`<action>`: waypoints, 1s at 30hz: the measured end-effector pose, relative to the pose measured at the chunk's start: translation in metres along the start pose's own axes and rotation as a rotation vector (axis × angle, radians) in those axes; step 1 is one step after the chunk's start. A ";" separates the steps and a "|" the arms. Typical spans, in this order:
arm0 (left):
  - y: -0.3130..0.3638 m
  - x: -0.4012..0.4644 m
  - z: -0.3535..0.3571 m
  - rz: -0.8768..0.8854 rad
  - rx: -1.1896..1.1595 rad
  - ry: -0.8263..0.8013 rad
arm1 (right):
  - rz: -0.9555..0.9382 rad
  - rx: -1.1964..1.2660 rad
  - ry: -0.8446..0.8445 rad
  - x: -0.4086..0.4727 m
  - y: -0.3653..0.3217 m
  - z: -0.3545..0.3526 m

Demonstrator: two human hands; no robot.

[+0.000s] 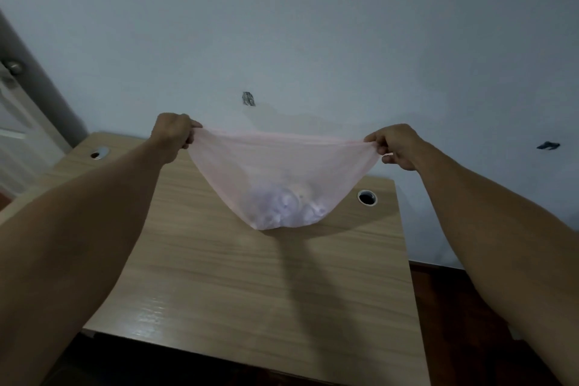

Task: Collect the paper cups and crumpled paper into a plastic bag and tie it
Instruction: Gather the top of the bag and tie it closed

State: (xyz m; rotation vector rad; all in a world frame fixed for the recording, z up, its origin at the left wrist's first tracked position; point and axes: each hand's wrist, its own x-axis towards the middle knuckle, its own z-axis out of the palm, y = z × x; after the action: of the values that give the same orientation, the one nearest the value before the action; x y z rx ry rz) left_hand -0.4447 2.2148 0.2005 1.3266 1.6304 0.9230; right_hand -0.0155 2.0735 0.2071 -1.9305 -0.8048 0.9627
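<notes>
A thin, pale pink, see-through plastic bag (275, 163) hangs stretched wide above the wooden table (238, 276). My left hand (171, 135) grips its left top corner and my right hand (395, 145) grips its right top corner, pulling the rim taut between them. White crumpled paper and cup shapes (286, 208) lie bunched in the bag's bottom, blurred through the plastic. The bag's lowest point hovers just over or touches the tabletop; I cannot tell which.
The table has two round cable holes, one at the back left (99, 153) and one at the back right (367, 197). A pale wall stands right behind it. A door with a handle (12, 69) is at the far left. Dark floor lies to the right.
</notes>
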 end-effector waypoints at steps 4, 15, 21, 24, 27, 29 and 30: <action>0.000 -0.006 -0.002 0.112 0.208 -0.175 | -0.108 -0.217 -0.064 0.007 0.005 0.003; -0.001 -0.007 0.028 0.030 0.317 -0.295 | -0.259 -1.061 0.064 0.005 0.007 0.053; -0.012 0.002 0.041 0.020 0.232 -0.329 | -0.579 -0.998 -0.344 -0.021 0.003 0.132; -0.014 0.003 0.041 -0.006 0.333 -0.261 | -0.519 -0.873 -0.338 -0.018 0.005 0.147; -0.022 -0.009 0.055 0.296 0.778 0.117 | -0.398 -0.728 -0.385 -0.012 0.000 0.153; -0.024 -0.030 0.074 0.810 0.737 0.169 | -0.350 -0.699 -0.399 -0.012 -0.009 0.157; -0.028 -0.041 0.087 1.016 0.759 0.049 | -0.337 -0.710 -0.412 -0.013 -0.013 0.159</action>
State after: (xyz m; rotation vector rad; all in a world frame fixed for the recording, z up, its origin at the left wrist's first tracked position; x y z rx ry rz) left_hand -0.3715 2.1732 0.1472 2.8103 1.3293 0.8814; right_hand -0.1590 2.1298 0.1626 -2.0746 -1.8451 0.9483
